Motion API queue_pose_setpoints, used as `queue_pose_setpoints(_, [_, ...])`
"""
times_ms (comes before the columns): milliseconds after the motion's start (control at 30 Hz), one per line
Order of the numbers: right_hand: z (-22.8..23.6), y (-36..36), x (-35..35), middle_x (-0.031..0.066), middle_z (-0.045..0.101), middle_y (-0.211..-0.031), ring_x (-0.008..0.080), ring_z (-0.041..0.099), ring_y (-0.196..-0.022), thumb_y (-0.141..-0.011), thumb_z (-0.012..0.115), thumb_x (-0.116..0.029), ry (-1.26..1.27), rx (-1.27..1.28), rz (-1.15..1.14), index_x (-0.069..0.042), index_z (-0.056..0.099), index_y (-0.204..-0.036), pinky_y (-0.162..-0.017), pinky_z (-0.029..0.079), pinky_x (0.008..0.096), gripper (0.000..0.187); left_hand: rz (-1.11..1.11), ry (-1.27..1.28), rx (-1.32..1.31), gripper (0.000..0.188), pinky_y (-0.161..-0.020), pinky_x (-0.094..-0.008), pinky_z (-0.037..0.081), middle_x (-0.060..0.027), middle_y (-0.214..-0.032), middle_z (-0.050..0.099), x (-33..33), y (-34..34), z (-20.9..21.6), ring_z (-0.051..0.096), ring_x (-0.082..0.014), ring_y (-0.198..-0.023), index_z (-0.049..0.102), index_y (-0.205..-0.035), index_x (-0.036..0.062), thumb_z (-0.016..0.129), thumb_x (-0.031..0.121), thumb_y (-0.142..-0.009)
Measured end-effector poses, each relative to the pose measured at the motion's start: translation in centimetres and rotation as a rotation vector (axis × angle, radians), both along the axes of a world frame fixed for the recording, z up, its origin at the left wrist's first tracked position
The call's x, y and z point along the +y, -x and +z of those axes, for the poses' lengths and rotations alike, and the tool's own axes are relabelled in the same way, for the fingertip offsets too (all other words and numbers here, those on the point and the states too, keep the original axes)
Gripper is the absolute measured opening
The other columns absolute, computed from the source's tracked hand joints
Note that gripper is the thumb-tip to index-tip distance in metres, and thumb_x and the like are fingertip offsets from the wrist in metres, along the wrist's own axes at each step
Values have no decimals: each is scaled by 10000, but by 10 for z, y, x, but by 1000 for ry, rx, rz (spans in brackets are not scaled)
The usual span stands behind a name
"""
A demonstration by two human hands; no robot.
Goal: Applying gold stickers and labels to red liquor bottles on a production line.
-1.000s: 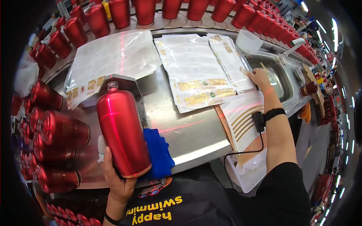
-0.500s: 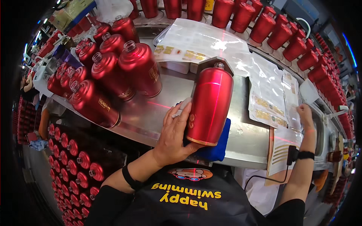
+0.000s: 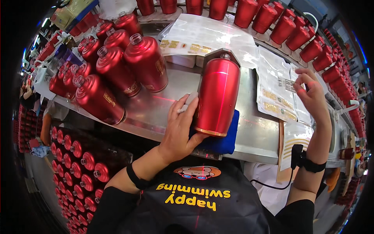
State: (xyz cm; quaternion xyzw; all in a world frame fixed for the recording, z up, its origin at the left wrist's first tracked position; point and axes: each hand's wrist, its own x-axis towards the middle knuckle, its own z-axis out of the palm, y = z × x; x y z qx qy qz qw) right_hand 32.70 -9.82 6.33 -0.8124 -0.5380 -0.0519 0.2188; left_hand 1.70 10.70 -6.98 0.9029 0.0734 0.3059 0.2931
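A red bottle (image 3: 218,97) with a clear glass neck lies tilted in a dark angular holder (image 3: 233,57), its base toward me. Around the left side of its lower part, my left hand (image 3: 180,126) keeps a grip; something white covers one fingertip. Off to the right, my right hand (image 3: 311,93) is raised above the sticker sheets, fingers curled. By its fingertips shows a small clear sticker (image 3: 286,83) with dark print, seemingly pinched at its edge. Under the bottle's base is a folded blue cloth (image 3: 222,143).
Several red bottles (image 3: 146,64) stand on the metal table (image 3: 253,138) at left. White sheets with gold print (image 3: 210,33) lie behind the holder, and more sheets (image 3: 272,103) at right. A curved conveyor (image 3: 269,37) carries red bottles along the back. Crated bottles (image 3: 76,167) sit lower left.
My right hand has lifted from the sheets at right, moving up and slightly inward, and a dark-printed clear sticker now shows by its fingers. My left hand still holds the bottle.
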Motion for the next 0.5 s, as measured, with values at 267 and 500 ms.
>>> queue_pose_setpoints(267, [-23,60,4,157,605,-1122,331,593,-982,-823,648,-32,-148,85,60,-9,553,-814,-859,457,361,98,-237,-701,-322,172,-1121,-510,277,68,-888,656,-6,-10,28,526,-161,-1112,659,-999,228,580,222,-847])
queue_pose_setpoints(500, [8,89,22,174,566,-1150,364,558,-1040,-792,646,-7,-23,93,240,-12,574,-809,-891,461,411,74,-175,-318,-238,277,-1117,-519,230,-28,-1009,679,-9,-16,42,551,-228,-1098,663,-1090,141,646,171,-815])
